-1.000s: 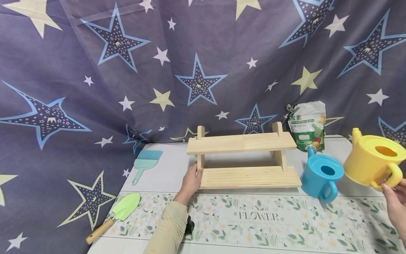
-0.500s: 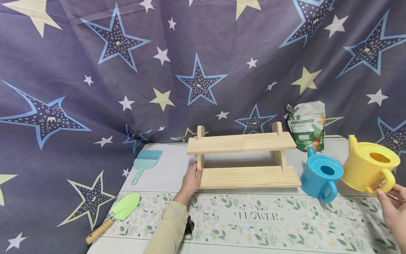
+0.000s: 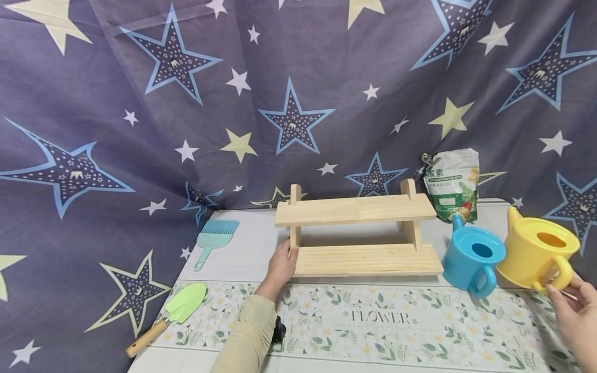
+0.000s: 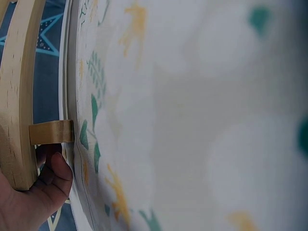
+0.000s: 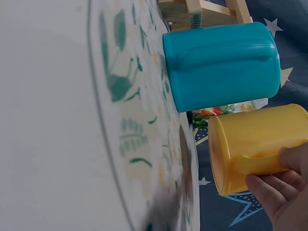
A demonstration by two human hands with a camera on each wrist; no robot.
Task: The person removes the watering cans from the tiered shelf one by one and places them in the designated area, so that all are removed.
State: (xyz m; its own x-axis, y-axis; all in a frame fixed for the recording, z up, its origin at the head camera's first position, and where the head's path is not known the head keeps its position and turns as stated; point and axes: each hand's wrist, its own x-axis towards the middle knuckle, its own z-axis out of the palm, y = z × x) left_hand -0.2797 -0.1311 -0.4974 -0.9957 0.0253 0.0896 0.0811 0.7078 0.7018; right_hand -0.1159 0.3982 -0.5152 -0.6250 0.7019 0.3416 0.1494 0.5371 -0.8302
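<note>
My left hand (image 3: 282, 264) grips the left end of the lower board of a two-tier wooden plant stand (image 3: 359, 210); in the left wrist view its fingers (image 4: 60, 175) curl under the board beside a small foot. At the right, my right hand (image 3: 576, 313) holds a yellow watering can (image 3: 536, 254) by its handle. The right wrist view shows the yellow can's base raised off the table. Just left of it stands a blue watering can (image 3: 468, 259), close to the stand's right end.
A white and green pouch (image 3: 452, 184) with a clip stands behind the blue can. On the left lie a teal brush (image 3: 216, 235) and a green trowel (image 3: 184, 305) with a wooden handle. A flower-print runner (image 3: 373, 339) crosses the table's front; a starry cloth (image 3: 326, 67) hangs behind.
My right hand has moved the yellow watering can left and down, closer to the blue one. The left hand and the plant stand have stayed where they were.
</note>
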